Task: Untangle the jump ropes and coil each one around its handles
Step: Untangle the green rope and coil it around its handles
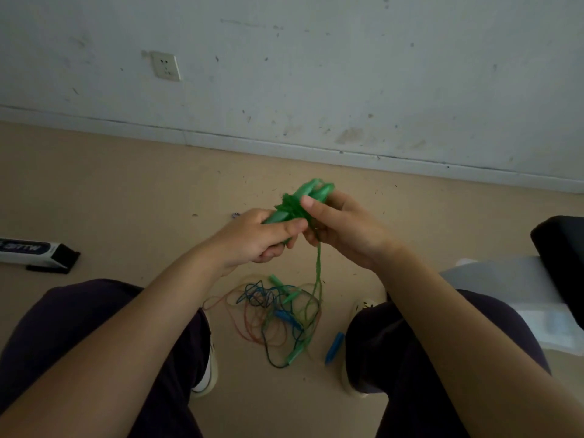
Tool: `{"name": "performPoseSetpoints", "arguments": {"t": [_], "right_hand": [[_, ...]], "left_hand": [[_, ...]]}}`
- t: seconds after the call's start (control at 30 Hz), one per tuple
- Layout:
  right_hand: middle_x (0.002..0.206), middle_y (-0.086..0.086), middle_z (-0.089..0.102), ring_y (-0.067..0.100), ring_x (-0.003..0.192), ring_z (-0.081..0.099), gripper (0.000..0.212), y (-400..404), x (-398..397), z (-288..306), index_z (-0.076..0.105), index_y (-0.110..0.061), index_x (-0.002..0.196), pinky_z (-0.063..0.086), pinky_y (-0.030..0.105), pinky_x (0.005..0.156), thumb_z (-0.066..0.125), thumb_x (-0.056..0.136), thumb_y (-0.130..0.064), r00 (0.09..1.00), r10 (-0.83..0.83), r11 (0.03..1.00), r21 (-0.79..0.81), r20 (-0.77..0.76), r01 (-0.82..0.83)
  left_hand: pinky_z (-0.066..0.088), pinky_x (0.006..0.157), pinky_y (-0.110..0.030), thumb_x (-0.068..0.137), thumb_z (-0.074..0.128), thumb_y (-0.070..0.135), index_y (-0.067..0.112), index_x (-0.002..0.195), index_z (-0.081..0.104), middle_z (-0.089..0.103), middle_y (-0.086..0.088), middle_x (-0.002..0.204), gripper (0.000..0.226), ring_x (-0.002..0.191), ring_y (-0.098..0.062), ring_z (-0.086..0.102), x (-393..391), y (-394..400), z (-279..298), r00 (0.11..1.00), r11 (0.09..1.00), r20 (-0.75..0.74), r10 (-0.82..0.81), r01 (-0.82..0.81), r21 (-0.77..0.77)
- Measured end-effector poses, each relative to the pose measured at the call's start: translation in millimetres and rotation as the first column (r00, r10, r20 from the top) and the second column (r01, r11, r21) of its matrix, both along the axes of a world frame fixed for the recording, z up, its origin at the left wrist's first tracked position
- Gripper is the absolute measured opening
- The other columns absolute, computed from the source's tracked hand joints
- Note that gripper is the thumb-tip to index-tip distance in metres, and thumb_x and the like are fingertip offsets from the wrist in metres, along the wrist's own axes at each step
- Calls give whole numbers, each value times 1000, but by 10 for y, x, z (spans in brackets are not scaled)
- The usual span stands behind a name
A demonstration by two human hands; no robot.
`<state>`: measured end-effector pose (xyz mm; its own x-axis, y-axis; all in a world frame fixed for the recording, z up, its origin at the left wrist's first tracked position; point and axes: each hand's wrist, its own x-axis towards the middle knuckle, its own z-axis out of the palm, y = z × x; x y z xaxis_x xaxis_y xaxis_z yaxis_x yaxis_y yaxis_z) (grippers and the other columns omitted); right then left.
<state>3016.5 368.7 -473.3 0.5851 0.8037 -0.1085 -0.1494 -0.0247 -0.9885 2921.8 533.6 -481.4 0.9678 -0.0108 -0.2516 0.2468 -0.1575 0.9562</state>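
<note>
I hold a pair of green jump-rope handles [311, 192] side by side above the floor, with green rope [292, 207] wound around their middle. My left hand [259, 238] grips the near end of the handles. My right hand [338, 226] holds the far part, thumb pressed on the coil. A loose green strand [317, 267] hangs from my right hand down to a tangled heap of green, blue and red ropes [278, 314] on the floor between my feet. A blue handle [334, 347] lies beside my right shoe.
A long dark-and-white box [34, 252] lies on the floor at the left. A black seat [559, 241] and white plastic sheet [518, 286] sit at the right. My knees [94, 327] flank the heap. The wall with a socket [166, 66] stands ahead.
</note>
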Motion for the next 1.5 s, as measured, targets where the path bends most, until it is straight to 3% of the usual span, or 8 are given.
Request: {"name": "performPoseSetpoints", "arguments": {"t": [0.27,0.5,0.63,0.77,0.93,1.07,1.27,1.5], "right_hand": [[56,-6,44,6,46,34,15,21,-2,-2,68,-10,99,30,20,45,59,97,-22,916,-13,949,-283,401,137],[50,-13,34,6,46,29,28,38,-73,84,57,-16,72,27,18,46,57,98,-24,863,-2,975,-193,504,114],[53,-7,41,10,50,34,25,-10,-22,104,61,-13,75,30,24,48,59,97,-24,855,-16,987,-127,518,96],[74,21,61,38,67,55,27,-54,78,92,68,-7,83,46,46,61,61,92,-31,802,-47,988,-93,595,127],[77,5,66,26,73,62,10,-29,31,43,68,-26,81,52,37,68,68,90,-22,786,-9,987,-118,618,104],[75,-7,64,0,65,58,10,68,-83,7,68,-24,79,48,16,63,71,88,-22,825,37,981,-177,563,77],[71,3,50,14,63,46,31,39,4,-2,51,-13,84,41,30,57,81,79,-21,871,-14,979,-169,490,111],[73,6,61,17,63,53,32,-12,38,27,65,-2,92,43,29,57,71,88,-33,926,13,963,-254,377,89]], "left_hand": [[25,39,-19,94,59,47,13,76,57,38,8,45,39,37,-9,29,39,157,-1,933,935,53,355,-355,-5],[29,40,-17,90,65,50,12,73,60,46,12,39,42,31,-1,38,88,149,-55,877,866,31,480,-479,146],[25,43,-22,90,63,53,13,71,60,44,8,42,45,34,-8,33,87,114,-67,963,947,-137,234,-193,259],[18,44,-23,88,58,56,11,75,57,34,2,49,47,42,-11,23,16,117,-11,924,962,-326,-201,249,110],[21,44,-21,77,59,60,13,71,56,35,4,48,47,42,-11,25,4,42,59,860,913,-400,-317,391,118],[26,44,-20,86,63,59,13,73,58,38,3,50,49,44,-11,30,-7,27,48,863,890,-361,-353,429,153],[34,47,-13,83,55,72,13,75,60,43,15,48,59,43,-2,38,-39,-26,50,913,902,-264,-311,371,221],[34,50,-17,80,47,71,12,74,61,42,9,51,61,46,-7,37,-32,-37,37,959,935,-178,-222,262,241]]}}
